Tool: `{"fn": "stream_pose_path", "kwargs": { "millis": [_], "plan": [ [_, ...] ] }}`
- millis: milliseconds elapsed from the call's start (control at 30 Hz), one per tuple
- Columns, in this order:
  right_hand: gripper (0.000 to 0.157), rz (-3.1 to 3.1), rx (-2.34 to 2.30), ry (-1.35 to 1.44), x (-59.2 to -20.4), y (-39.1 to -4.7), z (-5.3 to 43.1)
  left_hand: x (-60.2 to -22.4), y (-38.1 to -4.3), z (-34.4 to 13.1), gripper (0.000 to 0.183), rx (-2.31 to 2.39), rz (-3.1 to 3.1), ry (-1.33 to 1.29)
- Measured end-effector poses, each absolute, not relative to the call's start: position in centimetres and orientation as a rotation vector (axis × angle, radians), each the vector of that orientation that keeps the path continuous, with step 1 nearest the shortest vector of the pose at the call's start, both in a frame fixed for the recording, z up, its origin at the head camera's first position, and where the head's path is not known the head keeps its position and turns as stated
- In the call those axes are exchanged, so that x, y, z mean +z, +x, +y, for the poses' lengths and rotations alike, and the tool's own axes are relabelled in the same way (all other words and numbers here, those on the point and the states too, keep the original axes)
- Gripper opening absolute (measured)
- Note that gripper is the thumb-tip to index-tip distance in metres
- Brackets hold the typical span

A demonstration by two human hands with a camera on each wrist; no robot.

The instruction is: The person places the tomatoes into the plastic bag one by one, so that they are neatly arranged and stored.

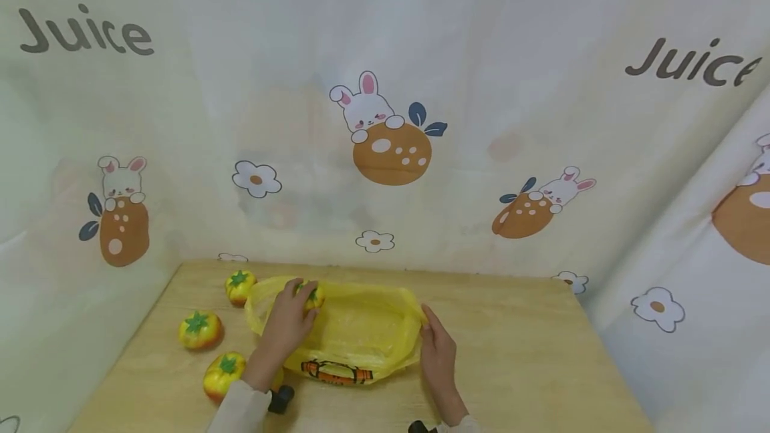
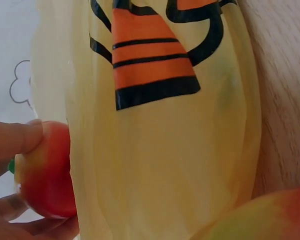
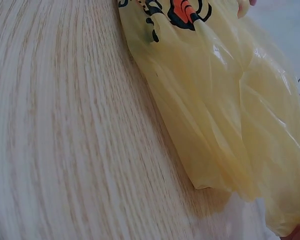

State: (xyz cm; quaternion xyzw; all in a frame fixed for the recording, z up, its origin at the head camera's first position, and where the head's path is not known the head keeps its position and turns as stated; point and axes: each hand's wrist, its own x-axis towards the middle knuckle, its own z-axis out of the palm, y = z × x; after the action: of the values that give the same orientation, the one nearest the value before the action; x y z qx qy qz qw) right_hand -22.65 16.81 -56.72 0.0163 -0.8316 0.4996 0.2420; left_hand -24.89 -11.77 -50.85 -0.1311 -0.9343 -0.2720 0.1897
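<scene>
A yellow plastic bag (image 1: 361, 336) with an orange-and-black print lies on the table, its mouth spread wide toward the head camera. Over the bag's left part, my left hand (image 1: 287, 319) grips a squat, persimmon-like fruit (image 1: 315, 297), yellow and red with a green leafy top. In the left wrist view, fingers and thumb hold that fruit (image 2: 47, 170) just past the edge of the bag (image 2: 165, 160). My right hand (image 1: 439, 351) pinches the bag's right rim. The right wrist view shows mostly the creased bag side (image 3: 215, 110), with that hand largely out of frame.
Three similar fruits stand left of the bag: one at the back (image 1: 239, 287), one farther left (image 1: 200, 330) and one (image 1: 224, 374) beside my left forearm. A patterned cloth (image 1: 385, 219) rises behind the wooden table (image 1: 517, 353).
</scene>
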Motion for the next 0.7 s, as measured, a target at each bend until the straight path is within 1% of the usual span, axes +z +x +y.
{"fn": "stream_pose_path", "kwargs": {
  "millis": [367,700],
  "plan": [
    [0.037,-2.328,1.464,0.001,-56.5,-22.8,16.8,-51.1,-25.2,-12.5,0.049,-0.803,-2.770,-0.320],
    [0.036,-2.302,1.528,-0.038,-56.0,-22.8,16.8,-52.2,-26.9,-12.9,0.048,-0.798,-2.854,-0.296]
  ]
}}
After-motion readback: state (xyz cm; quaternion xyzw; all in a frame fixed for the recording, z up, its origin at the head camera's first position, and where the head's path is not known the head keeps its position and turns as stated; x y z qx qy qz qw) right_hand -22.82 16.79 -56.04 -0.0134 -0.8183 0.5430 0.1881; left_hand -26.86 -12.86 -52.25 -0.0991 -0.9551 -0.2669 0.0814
